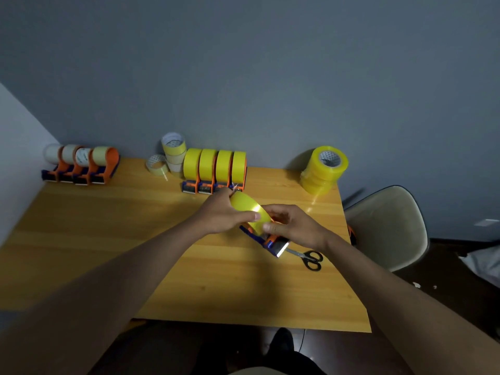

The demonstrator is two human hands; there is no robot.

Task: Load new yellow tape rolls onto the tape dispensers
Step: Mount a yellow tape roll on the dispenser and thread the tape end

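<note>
head view: tape roll (250, 212) between fingers (255, 217)

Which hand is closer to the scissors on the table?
Right. The right hand is just up and left of the scissors; the left hand is farther left, across the yellow tape roll.

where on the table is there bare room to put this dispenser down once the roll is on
Bare wood: the near half of the table, and the left stretch between the worn-roll dispensers and the left hand. Crowded: the back edge around the loaded dispensers and the spot by the scissors.
</note>
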